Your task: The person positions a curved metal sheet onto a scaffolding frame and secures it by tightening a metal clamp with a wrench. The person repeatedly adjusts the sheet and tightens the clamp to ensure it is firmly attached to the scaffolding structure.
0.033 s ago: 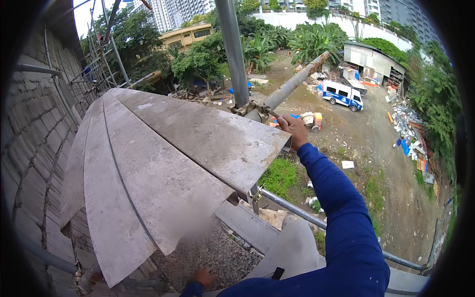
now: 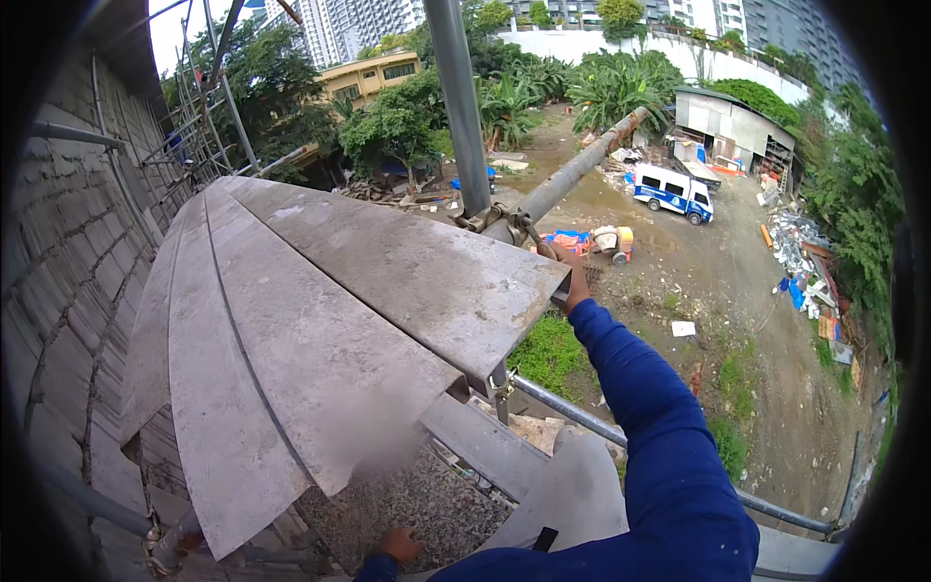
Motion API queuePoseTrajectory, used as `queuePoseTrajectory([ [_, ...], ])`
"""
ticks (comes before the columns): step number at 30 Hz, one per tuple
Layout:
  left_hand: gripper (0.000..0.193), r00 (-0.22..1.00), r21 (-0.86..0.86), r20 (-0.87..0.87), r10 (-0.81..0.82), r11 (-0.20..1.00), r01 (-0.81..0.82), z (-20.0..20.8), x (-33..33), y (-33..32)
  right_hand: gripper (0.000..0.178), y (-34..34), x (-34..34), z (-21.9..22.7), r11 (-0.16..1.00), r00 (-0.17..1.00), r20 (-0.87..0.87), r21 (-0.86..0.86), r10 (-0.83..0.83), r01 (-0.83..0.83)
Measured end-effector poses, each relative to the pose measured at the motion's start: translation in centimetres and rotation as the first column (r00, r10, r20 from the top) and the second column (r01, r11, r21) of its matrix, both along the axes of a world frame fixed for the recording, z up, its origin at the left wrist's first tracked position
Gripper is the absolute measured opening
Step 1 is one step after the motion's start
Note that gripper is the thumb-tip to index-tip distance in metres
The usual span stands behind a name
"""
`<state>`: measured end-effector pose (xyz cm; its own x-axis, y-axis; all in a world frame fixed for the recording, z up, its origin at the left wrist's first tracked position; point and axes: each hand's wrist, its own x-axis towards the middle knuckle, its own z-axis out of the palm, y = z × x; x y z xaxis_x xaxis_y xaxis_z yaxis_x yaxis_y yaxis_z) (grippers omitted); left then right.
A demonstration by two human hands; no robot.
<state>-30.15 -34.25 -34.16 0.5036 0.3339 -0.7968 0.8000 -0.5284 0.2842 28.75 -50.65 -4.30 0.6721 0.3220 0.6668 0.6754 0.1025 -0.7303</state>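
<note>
My right hand (image 2: 572, 274) is at the outer end of the scaffold planks, its fingers closed round a short, thin metal handle that looks like a wrench (image 2: 536, 236). That handle runs up to a scaffold clamp (image 2: 499, 221), where a rusty horizontal pipe (image 2: 582, 170) meets an upright post (image 2: 459, 107). Part of the hand is hidden behind the corner of the nearest metal plank (image 2: 407, 252). Low in the view, my left hand (image 2: 400, 545) rests with fingers spread on a rough, speckled surface (image 2: 417, 504), holding nothing.
Several overlapping metal planks (image 2: 281, 330) lie before me, beside a block wall (image 2: 68, 291) on the left. A lower guard pipe (image 2: 572, 403) crosses below my right arm. Far down on the ground are a white and blue van (image 2: 672, 191), a concrete mixer (image 2: 613, 242) and a rubbish heap (image 2: 803, 252).
My right hand has moved slightly down and left, swinging the handle lower and going further behind the plank's corner. The left hand stays where it was.
</note>
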Motion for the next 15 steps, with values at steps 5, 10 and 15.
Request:
queuePoseTrajectory([
  [5,0.075,0.994,0.120,0.106,-0.030,0.993,0.017,-3.7,-4.7,-0.3,0.016,7.9,-16.3,2.1,0.469,0.246,-0.425,0.868,0.871,-0.164],
  [10,0.079,0.992,0.060,0.086,0.090,0.994,-0.095,-3.3,-3.2,-0.4,0.017,6.1,-11.5,-1.1,0.837,0.832,-0.351,0.501,0.430,-0.221],
  [15,0.077,0.992,0.119,0.119,0.043,0.991,-0.057,-3.9,-4.3,-0.8,0.023,0.0,-5.7,1.7,0.994,0.996,0.086,0.102,0.015,-0.023],
])
